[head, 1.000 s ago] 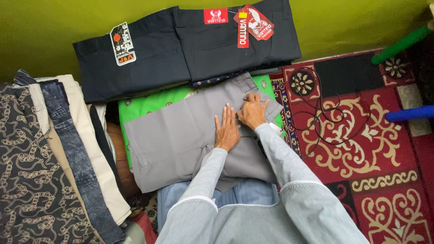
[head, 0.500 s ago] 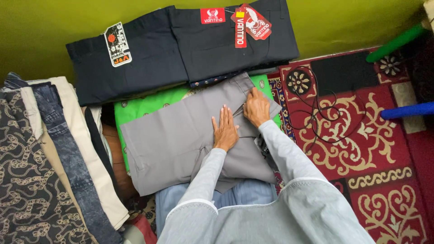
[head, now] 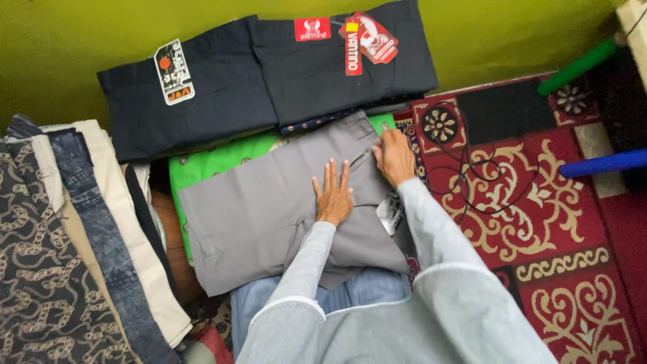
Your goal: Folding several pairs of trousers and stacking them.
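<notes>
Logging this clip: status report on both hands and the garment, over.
Left hand flat, fingers spread, on grey trousers. Right hand at the trousers' waistband by the zip. Trousers folded, lying over green cloth. Nothing on top of them.

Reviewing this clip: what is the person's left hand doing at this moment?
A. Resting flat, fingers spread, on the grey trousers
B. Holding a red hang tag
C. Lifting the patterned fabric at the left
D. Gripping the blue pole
A: the left hand lies palm down with fingers spread on the grey trousers, while the right hand is at their upper edge near the zip.
</notes>
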